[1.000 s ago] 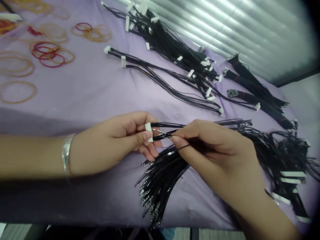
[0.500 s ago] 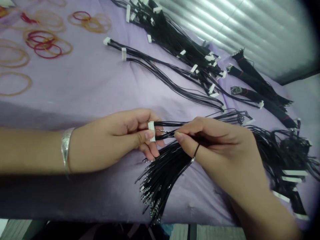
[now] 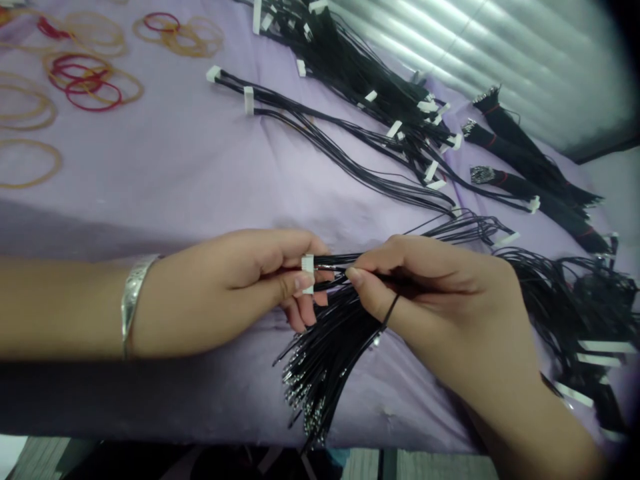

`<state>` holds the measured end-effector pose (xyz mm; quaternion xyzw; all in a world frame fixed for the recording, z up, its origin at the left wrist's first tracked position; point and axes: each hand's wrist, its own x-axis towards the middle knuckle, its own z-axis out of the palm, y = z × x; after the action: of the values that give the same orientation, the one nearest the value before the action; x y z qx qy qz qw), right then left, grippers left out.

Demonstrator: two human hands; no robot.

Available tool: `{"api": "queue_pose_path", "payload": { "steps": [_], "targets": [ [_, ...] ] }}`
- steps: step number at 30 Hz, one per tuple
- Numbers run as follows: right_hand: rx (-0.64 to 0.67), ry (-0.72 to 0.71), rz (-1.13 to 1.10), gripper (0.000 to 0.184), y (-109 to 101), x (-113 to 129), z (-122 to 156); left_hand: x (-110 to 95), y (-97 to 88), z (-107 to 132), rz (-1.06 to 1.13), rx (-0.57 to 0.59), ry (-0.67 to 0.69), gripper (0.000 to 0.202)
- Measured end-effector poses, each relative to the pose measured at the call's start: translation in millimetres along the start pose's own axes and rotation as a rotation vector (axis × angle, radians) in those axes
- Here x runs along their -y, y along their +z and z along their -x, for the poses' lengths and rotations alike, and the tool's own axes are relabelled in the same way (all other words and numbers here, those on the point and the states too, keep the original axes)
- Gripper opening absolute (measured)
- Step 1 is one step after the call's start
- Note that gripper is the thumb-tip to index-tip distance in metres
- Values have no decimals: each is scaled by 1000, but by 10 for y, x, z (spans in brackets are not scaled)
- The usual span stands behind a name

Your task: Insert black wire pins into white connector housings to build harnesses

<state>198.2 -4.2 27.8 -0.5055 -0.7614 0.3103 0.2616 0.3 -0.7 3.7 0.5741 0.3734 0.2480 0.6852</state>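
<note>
My left hand (image 3: 235, 283) pinches a small white connector (image 3: 308, 272) between thumb and fingers; black wires run out of it to the right. My right hand (image 3: 435, 293) is closed on a thin black wire (image 3: 334, 268) whose metal tip sits right at the connector's face. Another black wire loops over my right middle finger. Below both hands lies a fan of loose black wires with metal terminals (image 3: 320, 373) on the purple cloth (image 3: 175, 180).
Finished black harnesses with white connectors (image 3: 380, 127) lie across the cloth's far middle. Bound black wire bundles (image 3: 530, 167) sit at the right. Red and tan rubber bands (image 3: 90, 87) are scattered at the far left. More tangled wires with white tags (image 3: 590, 320) lie at the right edge.
My right hand has brought the wire tip left, up to the connector. The left hand shifted slightly right and down with the connector.
</note>
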Motion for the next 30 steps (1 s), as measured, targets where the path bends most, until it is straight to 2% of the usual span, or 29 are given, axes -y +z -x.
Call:
{"api": "queue_pose_path", "payload": {
  "steps": [6, 10, 14, 24, 30],
  "targets": [
    [10, -90, 58, 9, 3, -1, -1, 5, -5, -18, 0, 32, -33, 21],
    [9, -145, 115, 8, 1, 2, 5, -2, 30, -8, 76, -42, -52, 13],
    [-2, -144, 132, 9, 6, -2, 15, 8, 58, 5, 136, -90, -45, 11],
    [-20, -158, 140, 9, 14, 8, 22, -15, 16, 8, 111, -43, -41, 12],
    [-18, -115, 116, 7, -8, 18, 26, 11, 6, -11, 119, -12, -50, 7]
  ]
}}
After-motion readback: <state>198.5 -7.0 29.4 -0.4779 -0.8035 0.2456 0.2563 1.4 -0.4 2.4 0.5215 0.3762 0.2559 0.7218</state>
